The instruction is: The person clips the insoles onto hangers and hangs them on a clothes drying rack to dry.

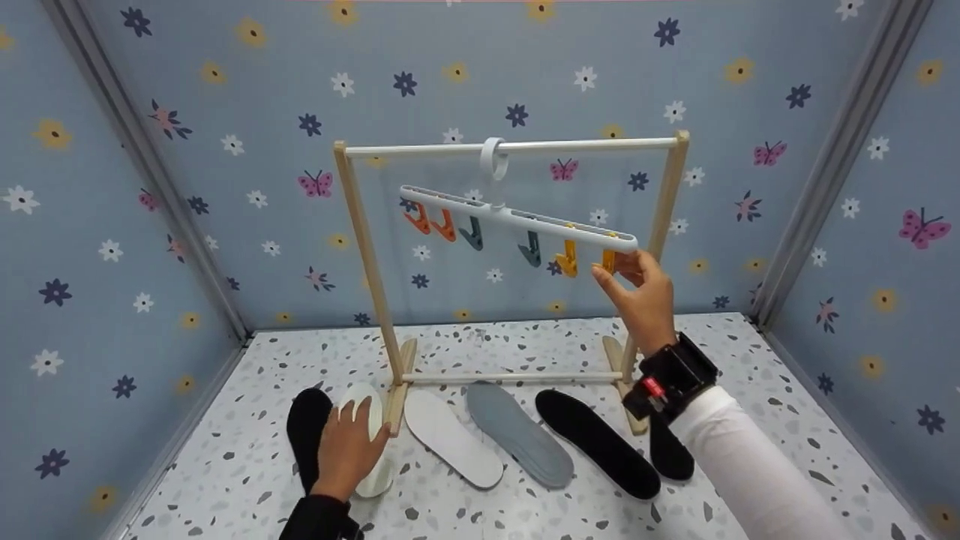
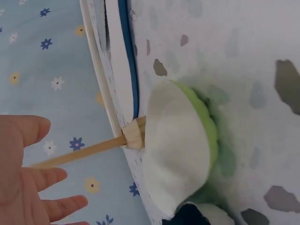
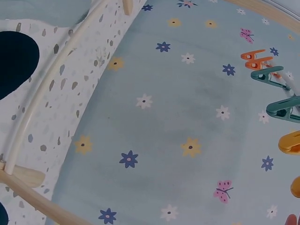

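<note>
A white clip hanger [image 1: 540,223] hangs by its ring from the rod of a wooden rack, its right end tilted low. Orange, dark green and yellow clips line its underside. At that low end my right hand [image 1: 646,296] pinches the outermost yellow clip [image 1: 608,260] between thumb and fingers; in the right wrist view only a fingertip shows. My left hand [image 1: 349,450], fingers spread, is over a cream insole [image 1: 377,480] with a green underside. In the left wrist view that hand [image 2: 28,187] is apart from the insole [image 2: 176,145] and holds nothing.
The wooden rack [image 1: 365,262] stands on a speckled floor. A black insole [image 1: 304,427] lies at the left; white [image 1: 452,442], grey [image 1: 517,435] and black insoles [image 1: 596,444] lie along the front. Another black insole [image 1: 670,454] is partly hidden by my right wrist. Patterned walls surround everything.
</note>
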The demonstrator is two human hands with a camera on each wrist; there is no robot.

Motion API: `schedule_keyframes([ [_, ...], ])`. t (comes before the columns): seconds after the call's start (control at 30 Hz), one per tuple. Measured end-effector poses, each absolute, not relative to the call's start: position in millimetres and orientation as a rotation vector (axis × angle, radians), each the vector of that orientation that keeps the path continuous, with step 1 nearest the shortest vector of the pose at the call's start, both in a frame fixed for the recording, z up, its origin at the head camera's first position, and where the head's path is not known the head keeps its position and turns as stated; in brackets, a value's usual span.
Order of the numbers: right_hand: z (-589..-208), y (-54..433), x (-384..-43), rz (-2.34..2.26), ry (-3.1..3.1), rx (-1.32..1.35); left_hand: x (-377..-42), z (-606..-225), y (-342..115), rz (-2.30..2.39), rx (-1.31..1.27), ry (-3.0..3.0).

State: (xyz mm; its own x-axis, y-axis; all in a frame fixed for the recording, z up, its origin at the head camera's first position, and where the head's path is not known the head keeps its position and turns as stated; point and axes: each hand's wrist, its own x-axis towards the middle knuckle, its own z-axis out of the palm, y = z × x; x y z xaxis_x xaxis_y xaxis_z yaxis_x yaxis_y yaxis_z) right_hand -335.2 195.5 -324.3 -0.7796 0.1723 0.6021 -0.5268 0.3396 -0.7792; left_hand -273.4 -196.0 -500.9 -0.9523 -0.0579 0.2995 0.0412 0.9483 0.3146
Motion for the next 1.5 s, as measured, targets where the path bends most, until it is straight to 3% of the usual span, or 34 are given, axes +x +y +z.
schedule_keyframes([
  [0.63, -321, 203, -338, 1.614, -1.975, 0.293, -280, -517, -247, -0.703, 0.481, -2.765],
  [1.03, -323, 200, -339, 1.671, -1.964, 0.272, -281, -534, -261, -0.862, 0.602, -2.709],
  [1.5, -309, 185, -314, 1.712, -2.0, 0.258, -274, -548, -273, -1.062, 0.668, -2.643],
])
